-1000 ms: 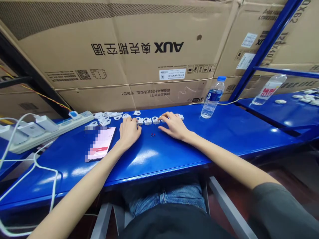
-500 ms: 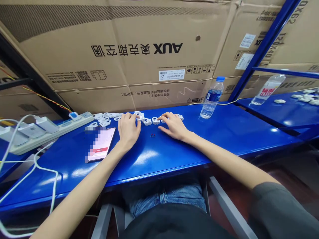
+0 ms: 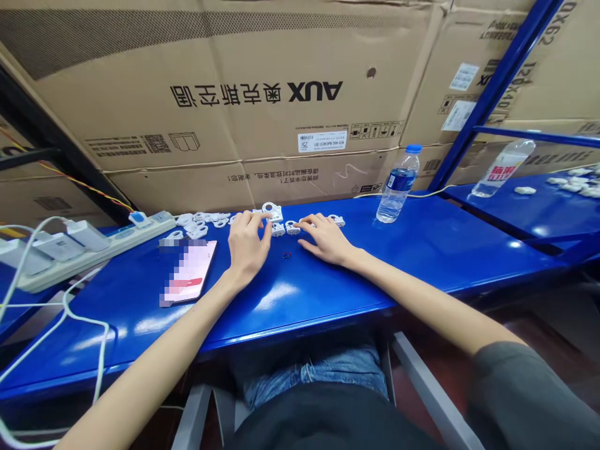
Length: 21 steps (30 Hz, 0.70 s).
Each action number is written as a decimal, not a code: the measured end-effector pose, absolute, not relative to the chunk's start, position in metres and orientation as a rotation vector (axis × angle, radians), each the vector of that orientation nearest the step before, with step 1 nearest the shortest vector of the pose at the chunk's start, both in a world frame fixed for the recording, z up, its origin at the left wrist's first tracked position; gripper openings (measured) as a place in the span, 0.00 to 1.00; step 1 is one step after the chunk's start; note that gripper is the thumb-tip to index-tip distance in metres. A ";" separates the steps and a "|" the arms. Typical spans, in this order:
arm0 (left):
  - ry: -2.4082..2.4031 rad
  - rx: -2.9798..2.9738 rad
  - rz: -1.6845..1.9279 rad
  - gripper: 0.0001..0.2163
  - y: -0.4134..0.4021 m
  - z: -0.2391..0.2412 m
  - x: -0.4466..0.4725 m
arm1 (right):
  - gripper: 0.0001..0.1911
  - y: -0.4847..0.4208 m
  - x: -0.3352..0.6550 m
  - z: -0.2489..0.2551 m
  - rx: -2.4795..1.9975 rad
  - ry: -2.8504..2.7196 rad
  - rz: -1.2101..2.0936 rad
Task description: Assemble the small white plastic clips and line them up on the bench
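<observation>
My left hand (image 3: 247, 242) is over the blue table with its index finger stretched out and thumb apart. Its fingertips reach a white plastic part with a round ring (image 3: 272, 211), apparently touching it. Two smaller white parts lie between my hands: one (image 3: 278, 230) close to the left thumb, another (image 3: 292, 228) by the right fingertips. My right hand (image 3: 325, 240) rests low with fingers spread, partly covering more white parts; one (image 3: 336, 220) shows behind it. A tiny dark and red piece (image 3: 287, 255) lies on the table between my hands.
More white ringed parts (image 3: 199, 225) are piled left of my left hand, near a phone (image 3: 194, 272). A power strip with chargers (image 3: 94, 250) and white cables occupies the left end. A water bottle (image 3: 398, 184) stands right; cardboard (image 3: 262, 137) walls the back.
My left hand has shifted slightly right, and the white ringed part at its fingertips shows more fully, a little farther right and higher. My right hand stays almost where it was.
</observation>
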<state>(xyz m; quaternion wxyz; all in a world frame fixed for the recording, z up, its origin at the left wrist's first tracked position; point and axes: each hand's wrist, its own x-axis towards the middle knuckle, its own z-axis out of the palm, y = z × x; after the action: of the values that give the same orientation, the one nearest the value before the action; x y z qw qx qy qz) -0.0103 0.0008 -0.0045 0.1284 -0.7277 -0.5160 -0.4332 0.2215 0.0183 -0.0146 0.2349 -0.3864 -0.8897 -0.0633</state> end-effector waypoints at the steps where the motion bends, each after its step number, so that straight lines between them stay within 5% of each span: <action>1: -1.476 -2.168 -1.247 0.10 0.001 -0.005 -0.010 | 0.23 0.018 0.221 -0.014 -1.049 -2.430 -0.159; 21: -1.392 -2.629 -0.757 0.10 -0.006 0.001 -0.008 | 0.09 0.019 0.223 -0.012 -0.991 -2.337 -0.172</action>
<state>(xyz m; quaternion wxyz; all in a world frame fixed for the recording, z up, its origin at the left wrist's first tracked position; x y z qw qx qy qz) -0.0076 -0.0063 0.0008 0.0362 -0.8559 -0.4533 -0.2464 0.2233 0.0188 -0.0122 0.2943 -0.3722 -0.8779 -0.0646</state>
